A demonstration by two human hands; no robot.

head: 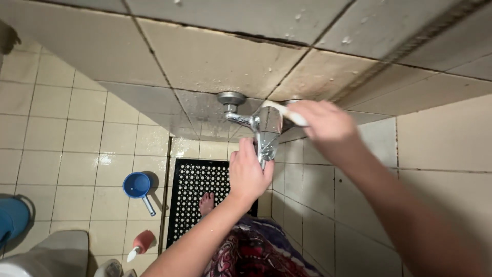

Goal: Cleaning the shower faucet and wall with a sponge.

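Gripping a white-handled brush [287,112], the right hand [325,123] scrubs the wet chrome wall tap [264,128] while the left hand [247,172] clasps its lower spout; next, probably, steady pressure around the body.

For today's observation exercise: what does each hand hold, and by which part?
The left hand grips the chrome wall tap by its lower end. The right hand holds a white brush-like handle by its rear end; its tip is hidden.

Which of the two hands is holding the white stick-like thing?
The right hand, raised beside the chrome tap on the tiled wall, holds the white handle. The left hand grips the tap's underside.
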